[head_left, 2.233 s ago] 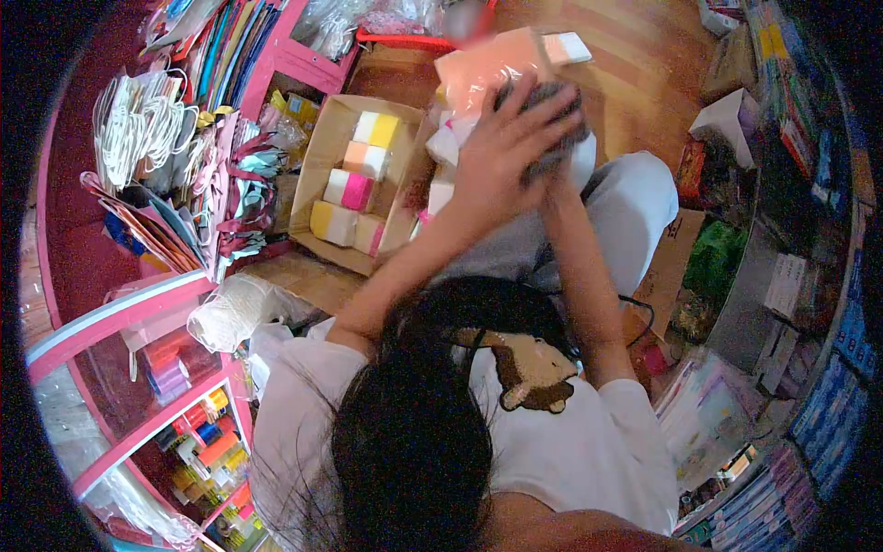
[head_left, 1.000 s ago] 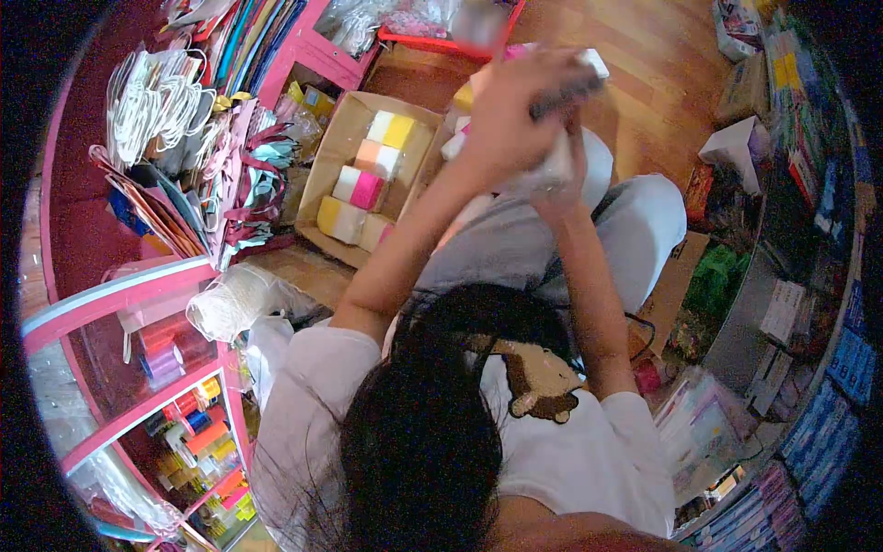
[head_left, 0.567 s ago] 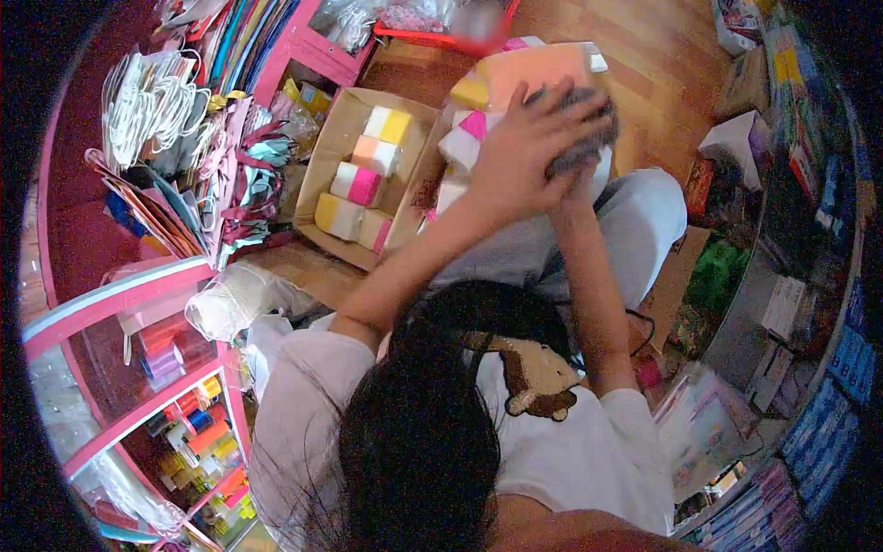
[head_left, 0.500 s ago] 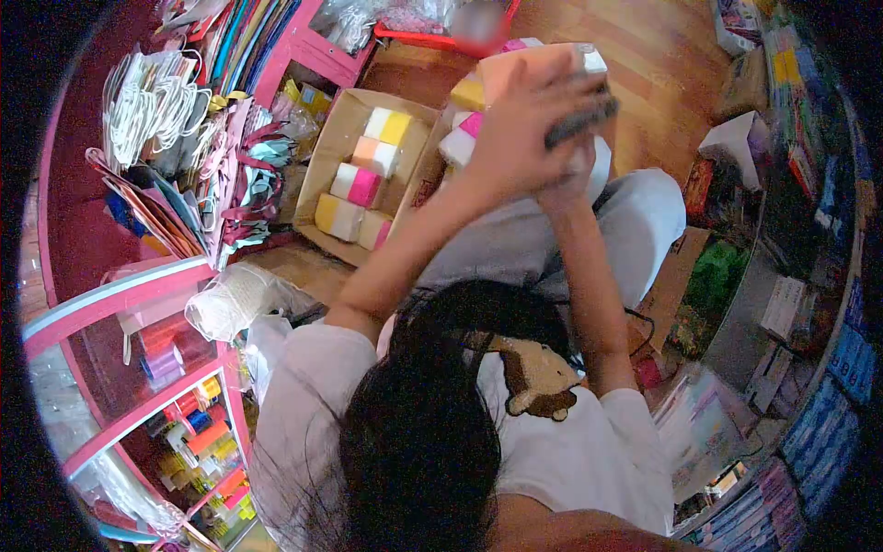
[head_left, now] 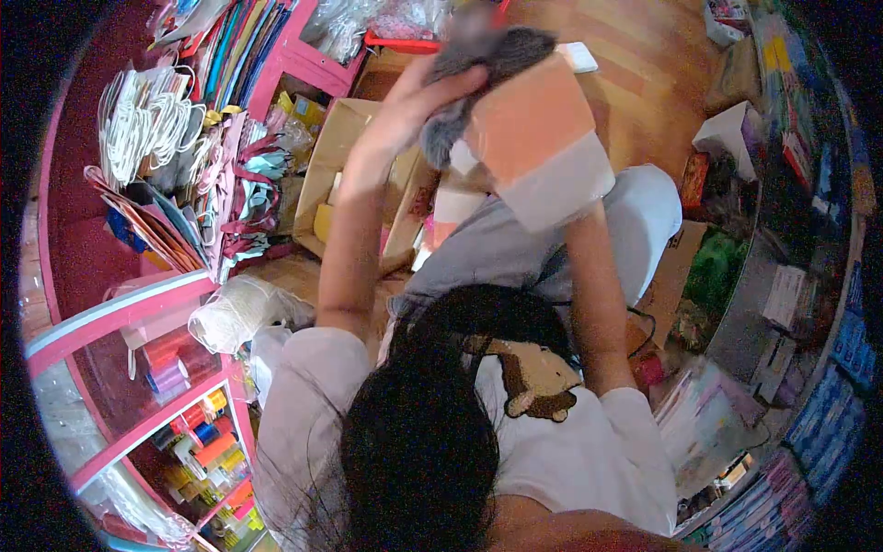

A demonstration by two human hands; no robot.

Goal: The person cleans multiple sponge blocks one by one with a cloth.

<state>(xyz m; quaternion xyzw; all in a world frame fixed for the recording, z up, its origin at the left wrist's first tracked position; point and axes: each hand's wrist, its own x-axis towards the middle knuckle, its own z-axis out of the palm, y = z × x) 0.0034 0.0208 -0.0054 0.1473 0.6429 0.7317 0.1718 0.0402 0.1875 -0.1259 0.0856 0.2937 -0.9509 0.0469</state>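
My left hand (head_left: 400, 115) is wrapped round a dark grey cloth (head_left: 510, 55) that hangs loosely past the fingers. Beside it, an orange-and-white block (head_left: 538, 124) is tilted with its broad faces towards me. My right forearm (head_left: 596, 267) runs up behind the block, which rests in my right hand; the fingers are hidden there. Left of my legs, a cardboard box (head_left: 313, 198) holds more two-coloured blocks, mostly covered by my left arm. Another pale block (head_left: 457, 204) lies partly hidden under the raised one.
A small white item (head_left: 578, 57) lies on the wooden floor (head_left: 635, 83). Paper bags with white cords (head_left: 152, 120) stand at the left, above a pink-framed cabinet (head_left: 138, 313). A red tray (head_left: 405, 41) sits at the back. Stacked packs (head_left: 791, 497) line the right.
My left hand has moved left, off the block, taking the grey cloth along. The orange-and-white block has turned and come closer, its orange and white faces now in full view.
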